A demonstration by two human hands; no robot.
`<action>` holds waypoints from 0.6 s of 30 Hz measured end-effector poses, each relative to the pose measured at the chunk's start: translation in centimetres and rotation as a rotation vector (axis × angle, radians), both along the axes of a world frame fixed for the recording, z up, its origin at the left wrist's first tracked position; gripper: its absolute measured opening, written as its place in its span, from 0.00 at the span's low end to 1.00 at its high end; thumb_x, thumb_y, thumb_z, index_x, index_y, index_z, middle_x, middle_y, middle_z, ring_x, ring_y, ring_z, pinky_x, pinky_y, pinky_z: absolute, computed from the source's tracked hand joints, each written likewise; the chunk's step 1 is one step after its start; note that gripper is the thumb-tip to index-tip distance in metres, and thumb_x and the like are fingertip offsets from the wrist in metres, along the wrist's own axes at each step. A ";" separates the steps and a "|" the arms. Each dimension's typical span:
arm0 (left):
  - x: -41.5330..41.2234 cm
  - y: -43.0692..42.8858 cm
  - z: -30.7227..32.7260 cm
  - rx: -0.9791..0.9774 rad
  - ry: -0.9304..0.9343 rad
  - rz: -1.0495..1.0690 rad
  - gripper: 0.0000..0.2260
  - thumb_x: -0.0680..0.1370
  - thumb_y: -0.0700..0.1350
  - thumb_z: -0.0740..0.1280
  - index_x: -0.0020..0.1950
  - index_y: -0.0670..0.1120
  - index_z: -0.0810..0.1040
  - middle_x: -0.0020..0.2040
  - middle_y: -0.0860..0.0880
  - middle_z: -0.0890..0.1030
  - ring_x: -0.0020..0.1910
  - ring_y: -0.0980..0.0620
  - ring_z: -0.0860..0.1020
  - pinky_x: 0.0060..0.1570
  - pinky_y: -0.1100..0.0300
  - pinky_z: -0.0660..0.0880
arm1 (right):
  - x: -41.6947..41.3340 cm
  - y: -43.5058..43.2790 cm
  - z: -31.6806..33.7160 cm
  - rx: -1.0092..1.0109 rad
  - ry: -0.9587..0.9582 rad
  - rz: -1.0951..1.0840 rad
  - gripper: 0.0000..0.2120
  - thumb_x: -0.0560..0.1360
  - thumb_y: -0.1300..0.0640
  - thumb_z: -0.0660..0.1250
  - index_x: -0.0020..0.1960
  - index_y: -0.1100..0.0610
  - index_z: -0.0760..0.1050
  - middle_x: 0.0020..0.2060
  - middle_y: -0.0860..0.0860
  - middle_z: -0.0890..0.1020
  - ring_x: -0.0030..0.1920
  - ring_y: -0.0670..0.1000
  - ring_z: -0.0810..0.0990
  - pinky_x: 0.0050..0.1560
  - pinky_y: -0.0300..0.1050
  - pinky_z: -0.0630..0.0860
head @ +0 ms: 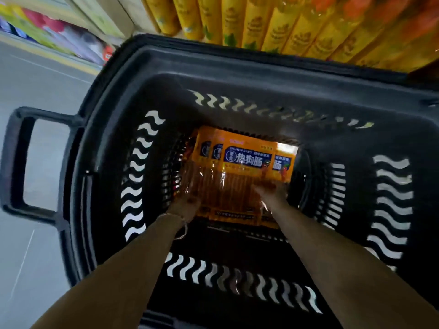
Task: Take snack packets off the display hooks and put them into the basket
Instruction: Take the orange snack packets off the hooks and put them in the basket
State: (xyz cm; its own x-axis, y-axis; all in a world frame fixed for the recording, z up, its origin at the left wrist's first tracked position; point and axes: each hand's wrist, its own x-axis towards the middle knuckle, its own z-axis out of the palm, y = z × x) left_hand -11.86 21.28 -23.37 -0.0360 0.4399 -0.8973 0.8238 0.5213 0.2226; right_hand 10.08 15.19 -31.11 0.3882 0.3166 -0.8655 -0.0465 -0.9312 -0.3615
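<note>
Placing step: the snack packets (242,167), an orange fanned bundle, are found low inside the basket (261,65), at the centre of the frame; the putting-in is judged to be nearly done.
Left hand (187,200): set against the lower left edge of the bundle; the fingers are blurred, so it cannot be told whether they are closed round it.
Right hand (270,192): laid on the lower right edge; its hold cannot be told either.
Next move: probably the bundle is to be released and both hands drawn up past the rim; the hooks are not seen.
Basket: black, with wavy slots; a handle (16,157) is seen at the left.
Surroundings: a grey floor (35,79) at the left; yellow packages (273,22) are ranged along the top.
</note>
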 end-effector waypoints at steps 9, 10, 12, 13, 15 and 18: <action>-0.3 0.2 -0.8 0.029 -0.004 0.117 0.13 0.80 0.47 0.62 0.60 0.43 0.77 0.61 0.43 0.78 0.60 0.44 0.74 0.53 0.60 0.68 | -3.7 0.9 0.1 0.062 0.102 -0.105 0.17 0.70 0.43 0.72 0.49 0.50 0.69 0.51 0.51 0.77 0.43 0.46 0.75 0.38 0.41 0.69; -0.1 0.2 -0.6 0.032 -0.011 0.121 0.13 0.79 0.46 0.62 0.61 0.43 0.77 0.62 0.43 0.77 0.60 0.44 0.74 0.52 0.61 0.67 | -3.7 0.7 0.7 0.083 0.133 -0.119 0.21 0.70 0.44 0.72 0.56 0.52 0.69 0.56 0.51 0.76 0.49 0.48 0.76 0.43 0.44 0.71; -0.1 0.1 -0.4 0.063 -0.017 0.148 0.14 0.79 0.47 0.64 0.63 0.45 0.76 0.62 0.45 0.77 0.59 0.45 0.75 0.53 0.61 0.67 | -3.5 0.1 1.8 0.122 0.201 -0.166 0.34 0.69 0.45 0.73 0.70 0.54 0.63 0.63 0.46 0.71 0.61 0.53 0.73 0.57 0.50 0.70; -0.1 0.2 -0.3 0.091 -0.037 0.175 0.15 0.78 0.47 0.65 0.64 0.47 0.75 0.62 0.46 0.78 0.58 0.47 0.75 0.53 0.62 0.68 | -3.3 -0.2 2.2 0.151 0.248 -0.186 0.35 0.69 0.47 0.74 0.71 0.53 0.63 0.63 0.44 0.71 0.63 0.53 0.72 0.62 0.52 0.68; -0.1 0.5 0.3 0.138 -0.168 0.241 0.20 0.77 0.48 0.67 0.68 0.49 0.71 0.62 0.49 0.78 0.58 0.51 0.76 0.58 0.61 0.69 | -2.7 -0.6 3.5 0.175 0.352 -0.171 0.35 0.66 0.48 0.76 0.68 0.54 0.67 0.63 0.49 0.76 0.63 0.53 0.74 0.66 0.58 0.68; -0.1 1.3 1.0 0.141 -0.293 0.350 0.26 0.72 0.56 0.70 0.68 0.52 0.71 0.61 0.53 0.78 0.60 0.53 0.75 0.61 0.57 0.70 | -2.1 -0.6 5.4 0.143 0.515 -0.123 0.49 0.55 0.44 0.80 0.71 0.54 0.65 0.67 0.53 0.74 0.65 0.55 0.74 0.67 0.62 0.66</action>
State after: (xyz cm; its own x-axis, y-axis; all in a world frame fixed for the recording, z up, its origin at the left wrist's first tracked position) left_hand -11.95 22.61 -22.40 0.0417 0.5650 -0.8240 0.4960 0.7042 0.5080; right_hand 8.02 14.64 -25.72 -0.0327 0.4236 -0.9052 -0.3560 -0.8513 -0.3855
